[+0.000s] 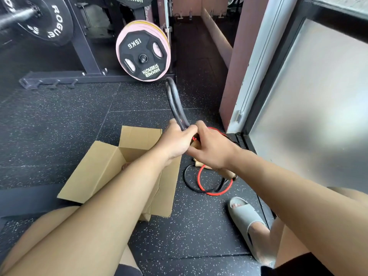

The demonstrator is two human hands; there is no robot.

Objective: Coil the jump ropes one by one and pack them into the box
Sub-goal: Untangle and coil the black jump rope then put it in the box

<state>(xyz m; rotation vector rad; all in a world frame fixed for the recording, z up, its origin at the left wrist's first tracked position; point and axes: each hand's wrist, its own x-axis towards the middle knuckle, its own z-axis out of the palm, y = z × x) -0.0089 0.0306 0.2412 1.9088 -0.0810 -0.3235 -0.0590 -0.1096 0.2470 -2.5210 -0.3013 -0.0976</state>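
Mid-coil: left hand (pixel 175 141) and right hand (pixel 212 149), fingers clamped on black jump rope (pixel 175 102) looped above open box (pixel 99 172), while red rope (pixel 198 180) and second black rope (pixel 185 177) lie uncoiled on floor (pixel 199 226) beside it, box contents hidden.

The looped rope (pixel 175 104) I hold is black, its handles (pixel 195 144) tan wood. The floor (pixel 59 120) is black, flecked white; on it, a red rope (pixel 198 181) and a thin black rope (pixel 184 177). Box (pixel 95 168) plain brown, my slipper (pixel 245 216) grey, weight plate (pixel 143 56) black, rimmed pink.
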